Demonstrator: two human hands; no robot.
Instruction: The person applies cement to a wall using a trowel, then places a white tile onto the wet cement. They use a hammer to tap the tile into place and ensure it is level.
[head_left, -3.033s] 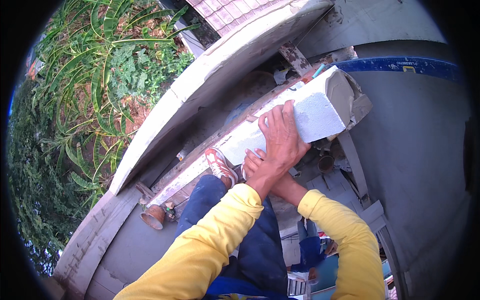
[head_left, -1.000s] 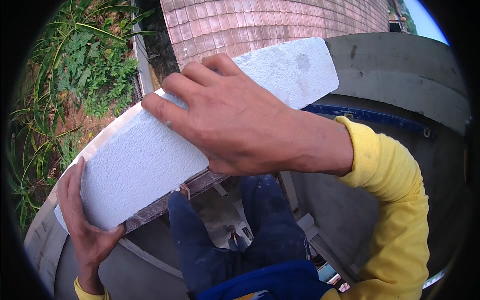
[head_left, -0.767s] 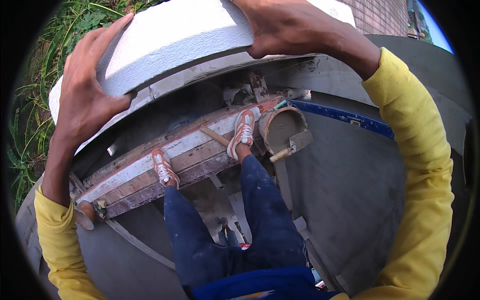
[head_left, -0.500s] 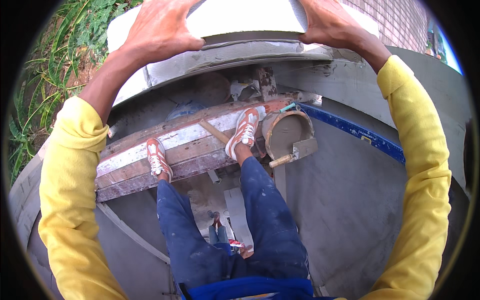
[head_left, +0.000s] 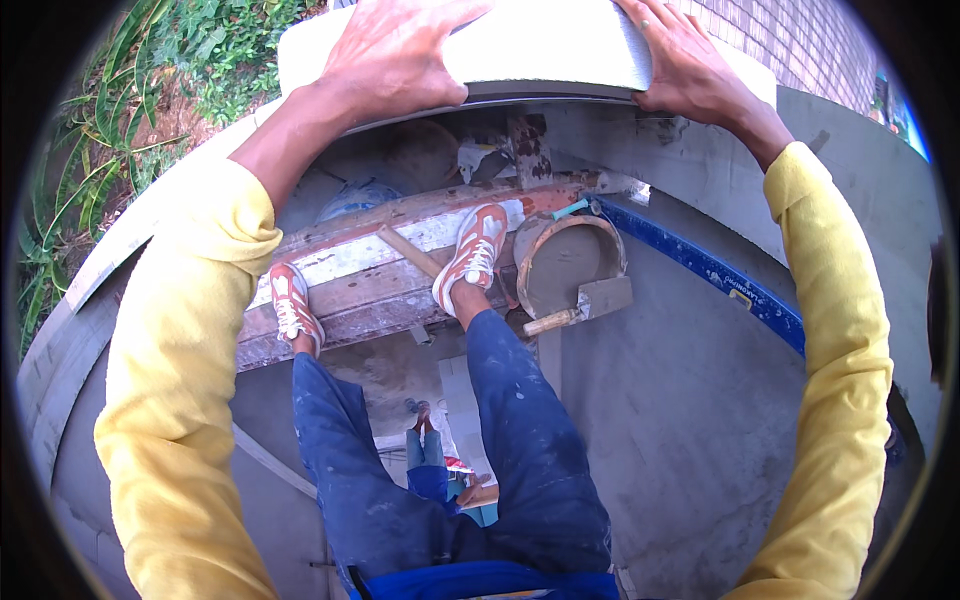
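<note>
1. The white block (head_left: pixel 555 48), slightly curved, lies at the front of the workspace, at the top of the curved wall (head_left: pixel 115 250), beyond the person's feet. Whether it bears fully on the wall, I cannot tell; a dark line runs beneath its near edge.
2. Handling, in my judgement: stiff, bulky, fairly heavy, best treated as a two-handed piece. The surface looks dry and should grip well; corners and edges could chip.
3. Recommended hold: well apart along its length, thumbs under or against the near lower edge, fingers over the top.
4. Left hand (head_left: pixel 400 60): spread wide, grasping the block left of its middle, thumb at the near lower edge; fingertips partly beyond view.
5. Right hand (head_left: pixel 690 75): likewise spread, grasping the block toward its right, thumb at the same edge.
6. Below: planks (head_left: pixel 340 262) underfoot; a bucket (head_left: pixel 524 265) of grey mix, with a trowel (head_left: pixel 606 297) across its rim; a blue level (head_left: pixel 700 262) to the right.
</note>
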